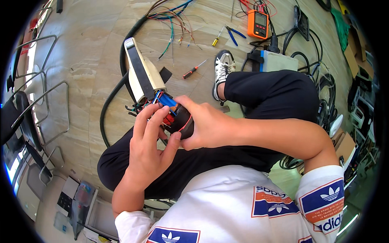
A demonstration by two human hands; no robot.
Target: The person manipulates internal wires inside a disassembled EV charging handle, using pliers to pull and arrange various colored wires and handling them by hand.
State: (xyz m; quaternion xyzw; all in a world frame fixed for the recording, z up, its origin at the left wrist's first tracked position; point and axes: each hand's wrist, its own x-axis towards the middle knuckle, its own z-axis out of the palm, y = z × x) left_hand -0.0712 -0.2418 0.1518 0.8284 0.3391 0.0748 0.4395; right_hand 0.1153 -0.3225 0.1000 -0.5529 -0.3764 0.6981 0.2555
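Observation:
Over my lap is an opened charging plug with a cream-and-black handle shell (142, 73). Its round black head (185, 124) has a thin red line across it. Blue, red and other thin wires (164, 99) show between shell and head. My right hand (208, 123) is closed around the black head from the right. On the left side, the bent fingers and thumb of my left hand (148, 139) close in on the wires and the head's near edge. Exactly what those left fingertips pinch is partly hidden.
A red-and-black screwdriver (190, 73), a yellow screwdriver (216, 39) and blue-handled pliers (235, 35) lie on the tiled floor. Beyond them stands an orange meter (258, 24). A thick black cable (106, 107) curves at left, near metal-framed chairs (44, 89). A grey box (279, 61) sits right.

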